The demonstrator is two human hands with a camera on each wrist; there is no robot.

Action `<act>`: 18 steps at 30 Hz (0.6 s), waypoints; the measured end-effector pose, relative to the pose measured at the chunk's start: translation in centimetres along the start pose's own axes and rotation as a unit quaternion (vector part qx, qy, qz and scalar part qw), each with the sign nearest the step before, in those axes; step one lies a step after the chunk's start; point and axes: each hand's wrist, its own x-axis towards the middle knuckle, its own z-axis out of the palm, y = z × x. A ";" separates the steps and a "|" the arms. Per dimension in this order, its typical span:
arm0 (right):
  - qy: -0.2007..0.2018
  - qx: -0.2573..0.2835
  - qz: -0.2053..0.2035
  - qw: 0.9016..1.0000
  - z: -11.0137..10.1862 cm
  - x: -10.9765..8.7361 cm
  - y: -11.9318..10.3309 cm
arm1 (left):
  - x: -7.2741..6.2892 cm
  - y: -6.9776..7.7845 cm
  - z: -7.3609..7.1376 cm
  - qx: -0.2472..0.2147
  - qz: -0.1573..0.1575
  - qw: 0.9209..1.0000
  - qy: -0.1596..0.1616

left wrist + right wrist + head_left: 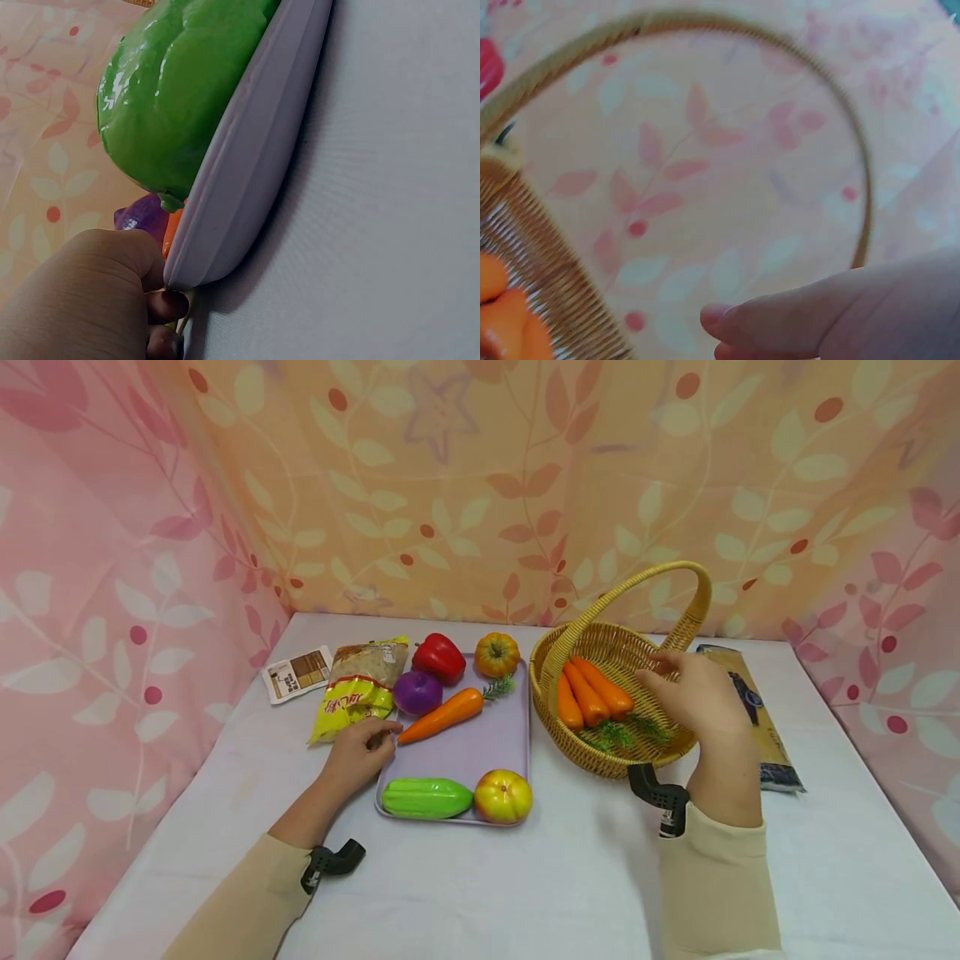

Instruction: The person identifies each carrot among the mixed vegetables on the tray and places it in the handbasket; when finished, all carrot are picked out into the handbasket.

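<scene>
At the left edge of a lilac tray (pixel 491 739), my left hand (pixel 356 756) grips the rim between thumb and fingers, close to the tip of an orange carrot (pixel 446 714). The tray also bears a red bell pepper (pixel 439 658), a purple onion-like vegetable (pixel 417 693), a small pumpkin (pixel 497 654), a green ridged vegetable (pixel 427 798) and a yellow-red fruit (pixel 503 796). My right hand (pixel 701 693) is over the right side of a wicker basket (pixel 581 758), loosely bent, with nothing seen in it. Three carrots (pixel 587 695) lie in the basket; their leafy tops point toward me.
A yellow food bag (pixel 356 689) lies against the tray's left side, beside a small brown-and-white packet (pixel 298 675). Right of the basket is a gold-and-black package (pixel 757 718), partly behind my right hand. The basket's tall handle (pixel 637 578) arches upward. Floral curtains surround the white table (pixel 570 885).
</scene>
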 end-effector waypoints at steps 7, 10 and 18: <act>0.101 -0.003 -0.093 0.991 -1.3 -3.2 -2.3 | 0.0 0.1 0.0 -0.004 0.001 1.000 0.001; 0.129 0.008 -0.139 0.982 -1.5 -4.9 -3.4 | 0.0 0.1 0.0 -0.005 0.001 1.000 0.001; 0.198 0.035 -0.299 0.933 -0.3 -7.5 -6.7 | 0.0 0.1 0.0 -0.011 -0.003 1.000 -0.001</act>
